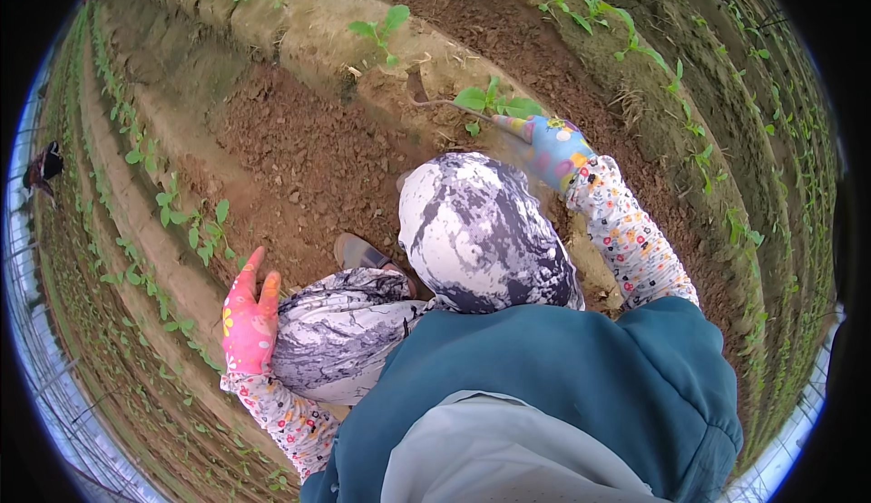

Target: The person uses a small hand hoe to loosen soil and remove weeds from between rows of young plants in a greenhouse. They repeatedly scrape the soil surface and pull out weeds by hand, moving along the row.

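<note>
My right hand (554,146), in a blue flowered glove, grips a small hand hoe (452,103) with a thin bent metal neck. Its narrow blade touches the soil on top of the raised bed (320,6). Close beside the neck grows a leafy green seedling (491,100); farther along the same bed stands another seedling (382,30). My left hand (250,319), in a pink flowered glove, is beside my knee with thumb and fingers apart, holding nothing. The hoe's handle is mostly hidden by my right hand.
Loose brown soil (306,149) fills the furrow, where my shoe (360,251) rests. Rows of seedlings (197,227) run along the left, with more seedlings (633,33) on the right bed. Another person (44,168) is far off at the left edge.
</note>
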Tool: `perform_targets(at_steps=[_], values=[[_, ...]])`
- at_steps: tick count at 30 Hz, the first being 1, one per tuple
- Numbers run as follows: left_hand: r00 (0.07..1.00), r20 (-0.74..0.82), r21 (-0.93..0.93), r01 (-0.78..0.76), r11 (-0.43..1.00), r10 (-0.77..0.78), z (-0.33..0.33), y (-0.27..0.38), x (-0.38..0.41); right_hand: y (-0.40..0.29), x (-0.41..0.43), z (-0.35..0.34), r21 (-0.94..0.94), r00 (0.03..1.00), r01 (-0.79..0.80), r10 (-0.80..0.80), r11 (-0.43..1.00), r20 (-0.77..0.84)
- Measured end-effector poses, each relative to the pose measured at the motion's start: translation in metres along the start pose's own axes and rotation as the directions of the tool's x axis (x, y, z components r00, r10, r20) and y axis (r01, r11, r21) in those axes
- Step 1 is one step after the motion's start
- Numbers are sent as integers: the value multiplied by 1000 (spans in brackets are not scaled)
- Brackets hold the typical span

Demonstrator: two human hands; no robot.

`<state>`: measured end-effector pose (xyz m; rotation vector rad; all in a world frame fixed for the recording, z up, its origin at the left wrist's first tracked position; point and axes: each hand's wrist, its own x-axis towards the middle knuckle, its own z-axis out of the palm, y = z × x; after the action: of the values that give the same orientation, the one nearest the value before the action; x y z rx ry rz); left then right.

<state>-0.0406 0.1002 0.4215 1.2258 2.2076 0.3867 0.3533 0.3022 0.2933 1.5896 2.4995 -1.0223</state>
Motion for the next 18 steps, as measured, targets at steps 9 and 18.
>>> perform_targets(at_steps=[9, 18], values=[[996, 57, -30, 65, 997, -63, -4, 17, 2, -16, 3, 2, -178, 993, -121, 117, 976, -35], [998, 7, 74, -62, 995, 62, -4, 14, 0, -15, 8, -2, -36, 970, -237, 238, 971, 48]])
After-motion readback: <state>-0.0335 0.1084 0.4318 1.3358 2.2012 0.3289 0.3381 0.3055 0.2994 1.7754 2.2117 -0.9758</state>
